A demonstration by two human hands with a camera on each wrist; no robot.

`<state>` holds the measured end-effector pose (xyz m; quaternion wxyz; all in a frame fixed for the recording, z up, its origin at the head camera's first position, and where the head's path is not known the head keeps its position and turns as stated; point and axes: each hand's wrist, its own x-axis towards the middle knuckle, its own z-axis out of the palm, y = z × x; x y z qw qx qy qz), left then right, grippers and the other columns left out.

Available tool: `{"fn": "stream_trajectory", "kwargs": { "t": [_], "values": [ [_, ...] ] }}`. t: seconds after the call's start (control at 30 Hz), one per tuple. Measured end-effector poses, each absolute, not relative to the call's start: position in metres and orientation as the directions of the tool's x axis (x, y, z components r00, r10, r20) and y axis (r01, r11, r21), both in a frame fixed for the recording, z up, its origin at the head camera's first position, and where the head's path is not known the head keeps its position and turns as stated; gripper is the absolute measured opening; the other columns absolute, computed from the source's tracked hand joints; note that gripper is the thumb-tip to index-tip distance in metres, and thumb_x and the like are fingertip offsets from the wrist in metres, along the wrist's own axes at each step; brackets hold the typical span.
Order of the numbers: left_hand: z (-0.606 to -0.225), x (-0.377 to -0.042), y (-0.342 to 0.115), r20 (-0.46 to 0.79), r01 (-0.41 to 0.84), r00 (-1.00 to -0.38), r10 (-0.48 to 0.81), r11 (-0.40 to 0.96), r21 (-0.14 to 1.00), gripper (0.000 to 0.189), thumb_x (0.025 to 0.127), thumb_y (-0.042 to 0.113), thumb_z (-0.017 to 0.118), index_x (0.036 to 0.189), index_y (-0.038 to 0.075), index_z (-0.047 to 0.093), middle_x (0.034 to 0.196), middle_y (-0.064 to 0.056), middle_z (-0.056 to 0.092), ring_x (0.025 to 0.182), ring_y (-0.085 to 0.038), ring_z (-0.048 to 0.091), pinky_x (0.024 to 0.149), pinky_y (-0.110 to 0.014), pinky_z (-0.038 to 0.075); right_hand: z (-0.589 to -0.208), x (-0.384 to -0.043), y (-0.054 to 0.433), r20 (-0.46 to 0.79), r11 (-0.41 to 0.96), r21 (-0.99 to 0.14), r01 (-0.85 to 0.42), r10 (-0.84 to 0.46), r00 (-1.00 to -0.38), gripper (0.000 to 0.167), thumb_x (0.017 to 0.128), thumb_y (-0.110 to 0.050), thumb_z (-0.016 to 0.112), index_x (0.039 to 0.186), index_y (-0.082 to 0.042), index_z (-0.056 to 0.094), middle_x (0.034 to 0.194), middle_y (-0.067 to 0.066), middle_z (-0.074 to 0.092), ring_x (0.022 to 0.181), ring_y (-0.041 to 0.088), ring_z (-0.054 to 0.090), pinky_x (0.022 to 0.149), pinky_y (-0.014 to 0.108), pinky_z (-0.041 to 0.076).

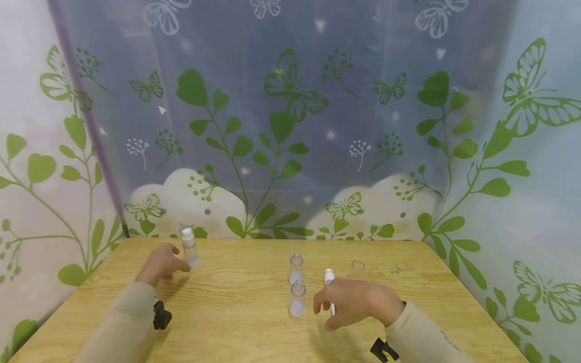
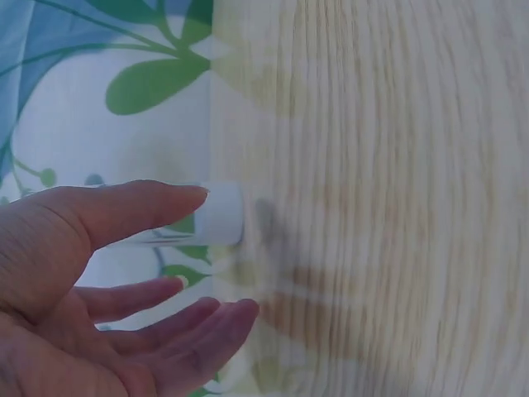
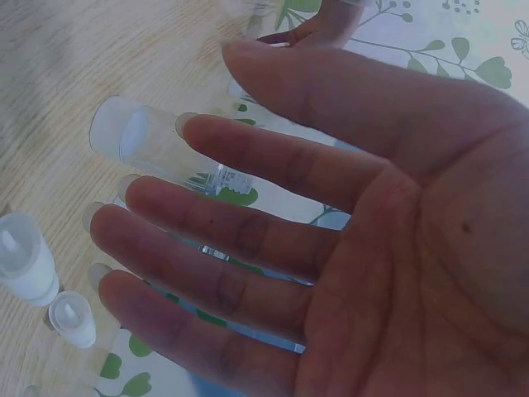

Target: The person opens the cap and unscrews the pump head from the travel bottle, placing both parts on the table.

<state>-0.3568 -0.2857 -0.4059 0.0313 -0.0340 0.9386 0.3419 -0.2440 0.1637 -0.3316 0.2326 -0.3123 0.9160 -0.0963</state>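
At the back left of the table my left hand (image 1: 160, 263) is beside a clear bottle (image 1: 190, 254) with a white top (image 1: 187, 235). In the left wrist view the thumb overlaps this bottle's white base (image 2: 221, 213), and the relaxed fingers lie apart from it. My right hand (image 1: 358, 301) hovers over the table at the right, fingers extended in the right wrist view and nothing in its palm. It partly hides a white pump piece (image 1: 329, 275). Just left of it two clear bottles (image 1: 296, 271) stand one behind the other, the nearer bottle (image 1: 297, 302) close to its fingertips.
A clear cup-like piece (image 1: 357, 269) stands behind the right hand. In the right wrist view, white pump parts (image 3: 29, 260) stand at the left. The wooden table (image 1: 236, 282) ends at a patterned curtain (image 1: 254, 191) at the back, with more curtain on both sides.
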Motion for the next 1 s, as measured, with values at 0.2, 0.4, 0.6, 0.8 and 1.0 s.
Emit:
{"fn": "stream_trajectory", "kwargs": {
  "t": [0.2, 0.4, 0.6, 0.8, 1.0],
  "values": [
    [-0.412, -0.369, -0.277, -0.042, -0.043, -0.999, -0.021, 0.767, 0.641, 0.06, 0.08, 0.016, 0.082, 0.123, -0.014, 0.054, 0.116, -0.035, 0.061, 0.079, -0.028, 0.062, 0.067, -0.039, 0.056, -0.332, -0.244, 0.163, -0.378, 0.787, -0.329, -0.522, -0.616, -0.691, 0.027, 0.093, -0.018, 0.077, 0.118, -0.02, 0.071, 0.114, 0.0, 0.071, 0.083, 0.004, 0.064, 0.079, 0.026, 0.054],
    [-0.419, -0.375, -0.272, -0.013, -0.037, -0.999, -0.039, 0.709, 0.704, 0.052, 0.083, 0.017, 0.08, 0.118, -0.011, 0.055, 0.115, -0.03, 0.062, 0.085, -0.027, 0.059, 0.067, -0.035, 0.053, -0.334, -0.244, 0.163, -0.379, 0.79, -0.317, -0.525, -0.613, -0.693, 0.027, 0.092, -0.018, 0.078, 0.118, -0.02, 0.071, 0.113, 0.0, 0.071, 0.083, 0.004, 0.064, 0.079, 0.026, 0.054],
    [-0.421, -0.378, -0.272, 0.005, -0.029, -0.999, -0.044, 0.741, 0.671, 0.041, 0.08, 0.014, 0.078, 0.107, -0.011, 0.061, 0.102, -0.027, 0.068, 0.082, -0.028, 0.065, 0.066, -0.034, 0.054, -0.335, -0.244, 0.164, -0.385, 0.796, -0.323, -0.512, -0.604, -0.697, 0.027, 0.092, -0.018, 0.078, 0.118, -0.021, 0.071, 0.111, -0.001, 0.07, 0.082, 0.004, 0.063, 0.078, 0.026, 0.054],
    [-0.411, -0.363, -0.261, -0.024, 0.024, -0.998, 0.051, 0.76, 0.649, 0.031, 0.077, 0.012, 0.078, 0.099, -0.006, 0.064, 0.099, -0.023, 0.069, 0.078, -0.026, 0.066, 0.064, -0.036, 0.059, -0.336, -0.243, 0.166, -0.377, 0.789, -0.339, -0.512, -0.613, -0.695, 0.027, 0.092, -0.017, 0.078, 0.118, -0.02, 0.071, 0.111, 0.0, 0.07, 0.082, 0.004, 0.065, 0.078, 0.026, 0.054],
    [-0.397, -0.335, -0.241, 0.018, 0.145, -0.984, 0.176, 0.744, 0.652, 0.026, 0.076, 0.009, 0.078, 0.095, -0.004, 0.065, 0.085, -0.014, 0.066, 0.07, -0.022, 0.063, 0.059, -0.035, 0.059, -0.34, -0.242, 0.166, -0.371, 0.773, -0.356, -0.526, -0.633, -0.679, 0.027, 0.093, -0.017, 0.077, 0.119, -0.019, 0.071, 0.112, 0.001, 0.071, 0.083, 0.004, 0.066, 0.078, 0.024, 0.055]
  ]
}}
